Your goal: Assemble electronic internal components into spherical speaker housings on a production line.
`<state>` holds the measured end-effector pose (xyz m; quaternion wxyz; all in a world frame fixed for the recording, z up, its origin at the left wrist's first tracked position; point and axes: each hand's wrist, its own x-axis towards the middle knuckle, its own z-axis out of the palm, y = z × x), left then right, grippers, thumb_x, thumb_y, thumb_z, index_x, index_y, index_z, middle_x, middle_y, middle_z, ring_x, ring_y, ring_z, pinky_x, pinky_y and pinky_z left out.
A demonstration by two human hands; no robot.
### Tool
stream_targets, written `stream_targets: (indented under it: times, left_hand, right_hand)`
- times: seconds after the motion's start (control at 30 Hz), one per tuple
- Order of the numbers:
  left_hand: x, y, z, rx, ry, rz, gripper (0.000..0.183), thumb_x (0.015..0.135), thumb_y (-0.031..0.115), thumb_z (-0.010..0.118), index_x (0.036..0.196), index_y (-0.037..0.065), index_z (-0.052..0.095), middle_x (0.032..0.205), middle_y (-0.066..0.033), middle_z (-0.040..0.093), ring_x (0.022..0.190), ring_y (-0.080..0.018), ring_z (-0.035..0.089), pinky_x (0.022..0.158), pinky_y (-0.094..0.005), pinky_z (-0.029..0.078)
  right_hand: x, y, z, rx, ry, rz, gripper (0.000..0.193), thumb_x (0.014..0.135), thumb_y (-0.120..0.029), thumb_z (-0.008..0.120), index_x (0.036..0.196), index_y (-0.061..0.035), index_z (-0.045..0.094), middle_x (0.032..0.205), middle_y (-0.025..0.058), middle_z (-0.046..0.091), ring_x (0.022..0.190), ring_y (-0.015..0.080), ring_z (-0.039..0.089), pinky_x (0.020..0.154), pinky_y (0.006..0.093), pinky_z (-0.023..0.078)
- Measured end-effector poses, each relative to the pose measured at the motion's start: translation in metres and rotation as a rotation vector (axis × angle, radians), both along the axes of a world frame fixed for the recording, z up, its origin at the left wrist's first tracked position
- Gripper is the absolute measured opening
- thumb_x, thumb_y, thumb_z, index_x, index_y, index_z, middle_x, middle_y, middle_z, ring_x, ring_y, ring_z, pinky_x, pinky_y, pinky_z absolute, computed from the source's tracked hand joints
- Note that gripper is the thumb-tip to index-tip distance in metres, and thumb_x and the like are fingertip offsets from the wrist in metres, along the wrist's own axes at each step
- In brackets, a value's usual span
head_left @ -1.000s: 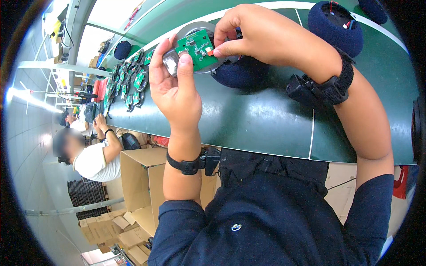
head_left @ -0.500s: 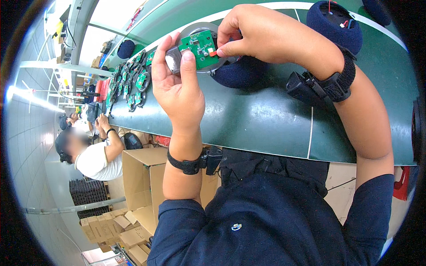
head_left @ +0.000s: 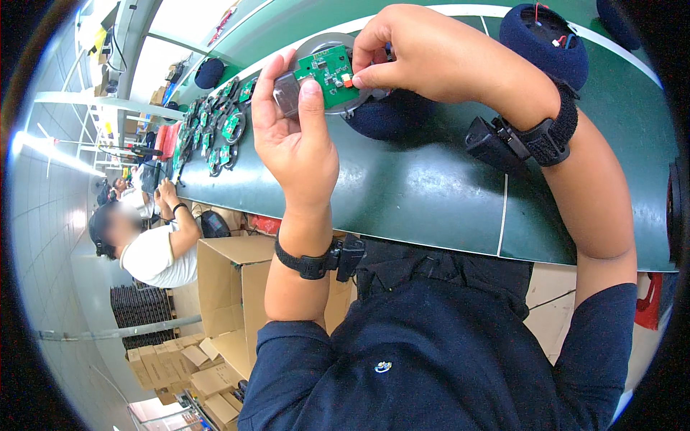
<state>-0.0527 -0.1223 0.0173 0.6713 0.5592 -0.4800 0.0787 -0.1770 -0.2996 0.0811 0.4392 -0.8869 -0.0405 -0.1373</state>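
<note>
My left hand (head_left: pixel 298 129) is closed round the edge of a round grey plastic base with a green circuit board (head_left: pixel 327 72) mounted on it, thumb on the board. A clear grey plastic block (head_left: pixel 287 95) juts out between thumb and fingers. At the board's right edge, my right hand (head_left: pixel 392 61) pinches a small orange-red connector (head_left: pixel 348 80) against a white socket. Wires by the right fingertips are mostly hidden. Just under the base sits a dark blue fabric-covered round housing (head_left: pixel 392 115), partly covered by my right hand and its shadow.
Another blue housing (head_left: pixel 543 47) with wires sticking out stands at the back right. Several boards on dark bases (head_left: pixel 215 129) are heaped at the left of the green table (head_left: pixel 431 194). An open cardboard box (head_left: pixel 230 287) stands below the table edge; a co-worker (head_left: pixel 154 244) sits beyond it.
The left hand and the board have shifted slightly right. My right fingers stay pinched at the connector, which now sits against the white socket.
</note>
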Motion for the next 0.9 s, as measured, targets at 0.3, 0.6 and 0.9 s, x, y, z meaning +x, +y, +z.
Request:
stream_targets:
  times: [0.3, 0.6, 0.9]
  left_hand:
    - [0.004, 0.001, -0.004, -0.008, 0.134, -0.043, 0.042, 0.101, 0.004, 0.060, 0.141, -0.003, 0.050, 0.138, -0.0153, 0.059, 0.123, -0.0202, 0.059, 0.106, -0.0346, 0.049]
    - [0.002, 0.000, -0.010, -0.021, 0.243, -0.059, 0.041, 0.100, 0.002, 0.062, 0.139, -0.004, 0.050, 0.138, -0.0163, 0.058, 0.122, -0.0181, 0.057, 0.105, -0.0316, 0.047]
    - [0.004, -0.008, -0.018, -0.036, 0.229, -0.033, 0.043, 0.102, 0.006, 0.059, 0.142, -0.003, 0.046, 0.139, -0.0155, 0.057, 0.120, -0.0195, 0.060, 0.097, -0.0321, 0.053]
  right_hand:
    - [0.020, 0.003, -0.028, 0.037, -0.024, -0.111, 0.021, 0.088, -0.018, 0.077, 0.094, 0.0022, 0.075, 0.077, 0.0103, 0.071, 0.072, 0.0159, 0.065, 0.071, 0.0303, 0.052]
    - [0.031, -0.008, -0.045, 0.154, -0.009, -0.070, 0.018, 0.089, -0.018, 0.079, 0.089, 0.0000, 0.076, 0.075, 0.0014, 0.070, 0.071, 0.0081, 0.061, 0.067, 0.0258, 0.050]
    - [0.031, -0.018, -0.043, 0.189, -0.035, -0.018, 0.030, 0.085, -0.032, 0.082, 0.088, -0.0022, 0.077, 0.069, 0.0043, 0.067, 0.067, 0.0123, 0.059, 0.064, 0.0306, 0.049]
